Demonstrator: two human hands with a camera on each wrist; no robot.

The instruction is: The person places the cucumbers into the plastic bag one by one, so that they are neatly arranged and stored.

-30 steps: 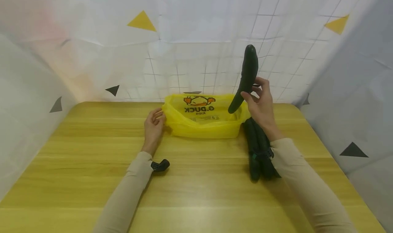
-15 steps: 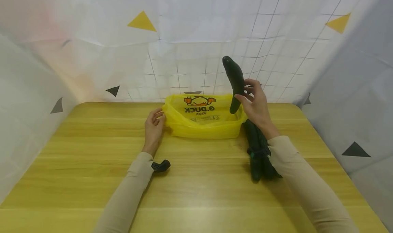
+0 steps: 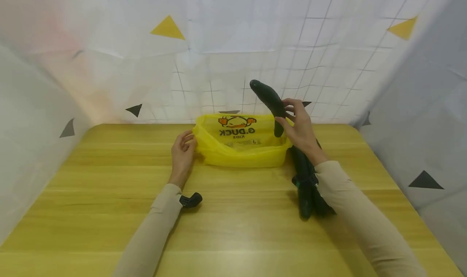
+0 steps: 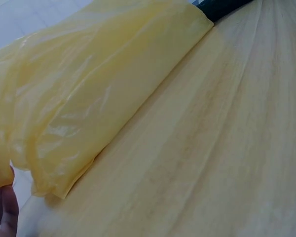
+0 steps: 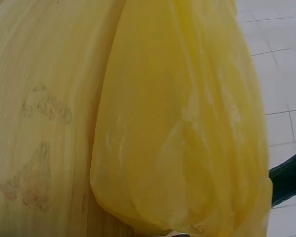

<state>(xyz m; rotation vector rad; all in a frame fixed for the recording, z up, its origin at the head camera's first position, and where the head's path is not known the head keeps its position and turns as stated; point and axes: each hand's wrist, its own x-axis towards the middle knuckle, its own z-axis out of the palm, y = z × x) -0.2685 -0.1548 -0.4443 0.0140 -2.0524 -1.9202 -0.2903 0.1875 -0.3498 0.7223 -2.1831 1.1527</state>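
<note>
My left hand (image 3: 183, 153) is at the left end of a yellow plastic bag (image 3: 244, 159), which lies with its mouth spread open. In the left wrist view, fingertips (image 4: 10, 207) grip the bag's edge. My right hand (image 3: 300, 129) pinches a dark green cucumber (image 3: 268, 96) near its lower end. This cucumber tilts up to the left, its lower end over the right part of the bag's mouth. In the right wrist view the cucumber (image 5: 288, 177) shows beyond the bag (image 5: 177, 123). The bag's inside is only partly visible.
More cucumbers (image 3: 302, 167) lie side by side on the wooden table (image 3: 226, 228), right of the bag and partly under my right wrist. A white sheet (image 3: 233, 66) with grid lines and triangles rises behind the table. Black wrist devices (image 3: 191, 200) sit at both cuffs.
My right hand has moved left and slightly down with the cucumber, whose upper end has swung to the left. The left hand and the bag have stayed almost still.
</note>
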